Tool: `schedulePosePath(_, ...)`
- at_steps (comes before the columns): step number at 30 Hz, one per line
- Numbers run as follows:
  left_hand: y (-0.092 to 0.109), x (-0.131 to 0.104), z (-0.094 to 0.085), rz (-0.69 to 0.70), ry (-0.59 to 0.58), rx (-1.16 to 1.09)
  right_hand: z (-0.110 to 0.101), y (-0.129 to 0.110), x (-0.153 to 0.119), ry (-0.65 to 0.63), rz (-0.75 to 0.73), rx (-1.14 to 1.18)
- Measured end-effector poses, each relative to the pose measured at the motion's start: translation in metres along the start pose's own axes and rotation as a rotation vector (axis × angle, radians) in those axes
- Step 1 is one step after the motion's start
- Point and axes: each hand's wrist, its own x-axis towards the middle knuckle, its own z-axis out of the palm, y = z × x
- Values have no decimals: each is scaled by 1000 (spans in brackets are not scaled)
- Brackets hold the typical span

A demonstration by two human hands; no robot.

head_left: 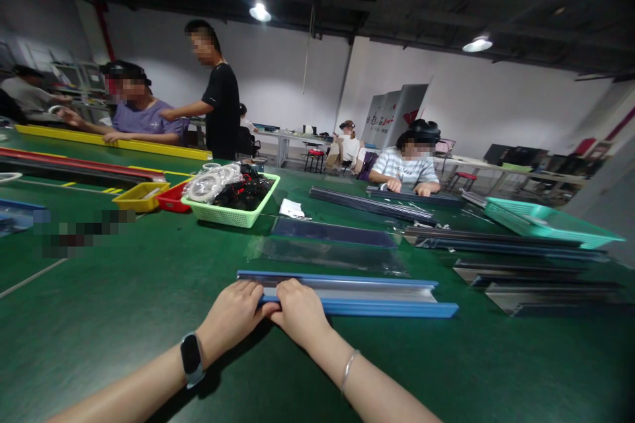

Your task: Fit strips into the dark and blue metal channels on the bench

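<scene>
A blue channel-shaped profile with a pale inner face lies lengthwise on the green table in front of me. At its left end my left hand is closed over the profile, fingers curled across the far side and thumb along the near side. Right beside it my right hand grips the same profile, the two thumbs close together. What the fingertips touch inside the channel is hidden. Just beyond the profile lie a clear plastic sheet and a dark bluish strip.
Dark profiles lie at the right, near a turquoise basket. A light green basket holds bagged white rings and black parts, beside red and yellow bins. Co-workers sit across the green table; one person stands.
</scene>
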Motion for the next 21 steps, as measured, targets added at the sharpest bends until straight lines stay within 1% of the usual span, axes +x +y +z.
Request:
schedulePosePath(9,-11,5,-8,23,-19,-107,-20,11,0,-57,-1,80)
schedulePosePath(14,-15,3,-6,2,-15,-128,-18,15,0,-58,-25,106)
schedulePosePath(17,-16,2,-3,-3,-20,-133,-16,14,0,-38,-40,73)
schedulePosePath(21,-16,2,-2,2,-18,-133,-16,12,0,-57,-47,40)
